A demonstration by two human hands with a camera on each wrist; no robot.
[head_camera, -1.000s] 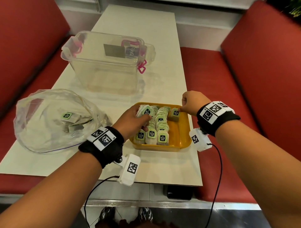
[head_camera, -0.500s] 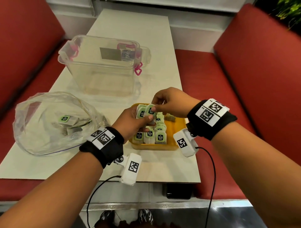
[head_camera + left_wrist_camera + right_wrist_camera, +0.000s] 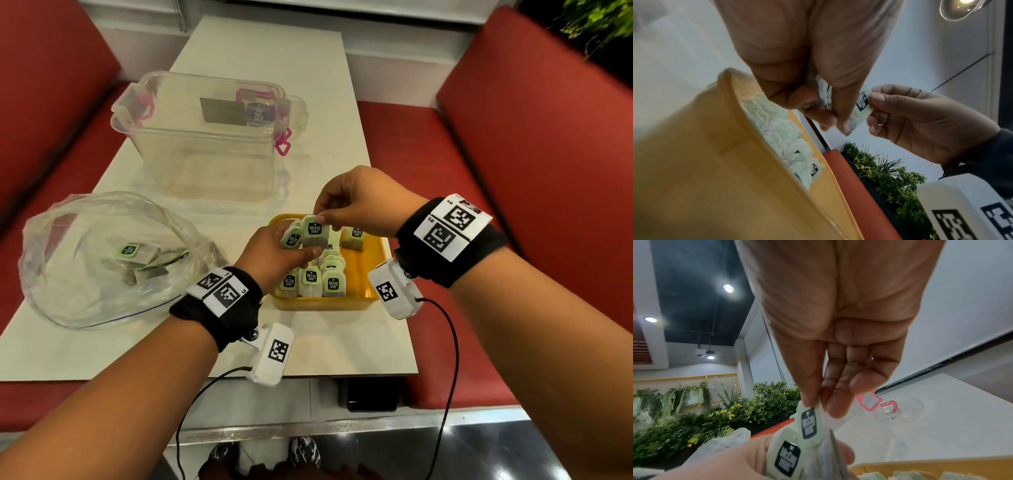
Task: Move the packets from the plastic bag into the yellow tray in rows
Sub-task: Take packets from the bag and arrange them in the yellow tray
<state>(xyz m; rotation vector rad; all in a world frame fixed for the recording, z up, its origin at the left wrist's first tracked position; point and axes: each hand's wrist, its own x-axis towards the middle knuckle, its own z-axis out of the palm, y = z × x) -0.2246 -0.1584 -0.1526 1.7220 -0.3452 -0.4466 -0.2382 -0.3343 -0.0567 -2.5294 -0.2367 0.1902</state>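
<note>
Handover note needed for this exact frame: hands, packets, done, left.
Left hand: grips a small bunch of green-labelled tea packets above the yellow plastic tray.
Right hand: pinches the top of the front packet in that bunch, which the left hand also holds.
Done: rows of packets stand in the tray's left part; one packet sits apart at the far side.
Left: the tray's right part is bare; several packets remain in the clear plastic bag on the white table. Place the held ones, then fetch the rest.
</note>
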